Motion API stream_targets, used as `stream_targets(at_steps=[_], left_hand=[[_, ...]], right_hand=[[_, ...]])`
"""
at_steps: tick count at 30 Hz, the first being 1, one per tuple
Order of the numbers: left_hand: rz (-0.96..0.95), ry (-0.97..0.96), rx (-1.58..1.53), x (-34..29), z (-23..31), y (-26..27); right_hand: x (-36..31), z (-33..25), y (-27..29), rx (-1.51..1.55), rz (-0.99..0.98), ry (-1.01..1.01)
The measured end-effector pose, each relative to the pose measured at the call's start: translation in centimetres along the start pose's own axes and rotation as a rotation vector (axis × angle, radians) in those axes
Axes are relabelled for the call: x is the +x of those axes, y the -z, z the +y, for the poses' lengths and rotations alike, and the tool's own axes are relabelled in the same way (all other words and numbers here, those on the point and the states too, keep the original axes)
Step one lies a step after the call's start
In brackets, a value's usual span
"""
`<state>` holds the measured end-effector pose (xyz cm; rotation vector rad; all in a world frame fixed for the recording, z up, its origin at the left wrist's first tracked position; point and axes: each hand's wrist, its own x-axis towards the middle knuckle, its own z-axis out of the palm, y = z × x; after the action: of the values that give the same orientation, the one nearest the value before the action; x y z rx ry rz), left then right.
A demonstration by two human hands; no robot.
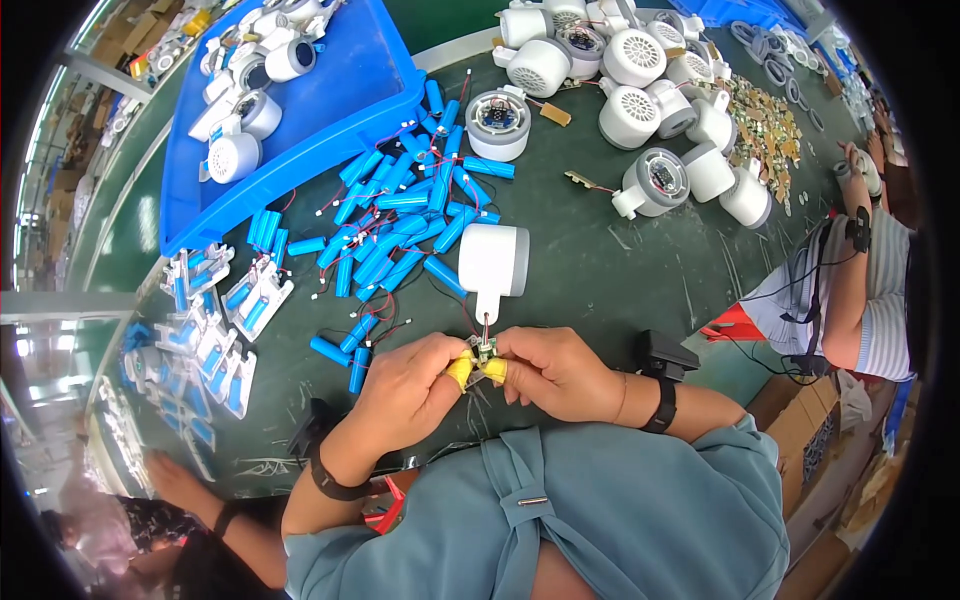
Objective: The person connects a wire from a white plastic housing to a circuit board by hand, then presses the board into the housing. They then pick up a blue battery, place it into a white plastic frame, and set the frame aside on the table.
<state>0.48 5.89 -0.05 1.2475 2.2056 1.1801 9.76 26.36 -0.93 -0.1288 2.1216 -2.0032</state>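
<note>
the left hand and right hand both pinch a small circuit board, thin wires joining it to the white housing just beyond. blue cylinders lie on the table, ahead and leftward.

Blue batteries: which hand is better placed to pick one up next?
Probably the left hand: it's nearer the blue batteries than the right hand, though both are at the small circuit board.
</note>
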Motion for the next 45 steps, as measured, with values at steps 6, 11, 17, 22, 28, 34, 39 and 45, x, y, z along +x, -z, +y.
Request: stream_targets(at_steps=[6, 11, 17, 22, 28, 34, 39, 45], left_hand=[[-0.033, 0.009, -0.015, -0.1, -0.2, 0.4], [-0.103, 0.058, 0.015, 0.0, -0.1, 1.1], [-0.134, 0.153, -0.021, 0.1, -0.3, 1.3], [-0.288, 0.256, -0.165, 0.6, -0.3, 2.1], [-0.054, 0.135, 0.069, -0.2, 0.4, 0.6], [-0.033, 0.072, 0.024, -0.3, 0.1, 0.3], [0.045, 0.073, 0.113, -0.5, 1.2, -0.5], [0.077, 0.008, 0.241, -0.7, 1.5, -1.1]], right_hand=[[0.1, 0.6, -0.7, -0.174, 0.055, 0.095], [0.2, 0.8, -1.3, -0.339, 0.091, 0.189], [0.4, 0.7, -1.9, -0.512, 0.143, 0.247], [0.4, 0.8, -1.9, -0.528, 0.125, 0.275], [0.3, 0.9, -2.6, -0.62, 0.205, 0.275], [0.2, 1.0, -2.7, -0.647, 0.219, 0.299], [0.3, 1.1, -2.8, -0.648, 0.254, 0.28], [0.2, 1.3, -3.1, -0.683, 0.257, 0.289]])
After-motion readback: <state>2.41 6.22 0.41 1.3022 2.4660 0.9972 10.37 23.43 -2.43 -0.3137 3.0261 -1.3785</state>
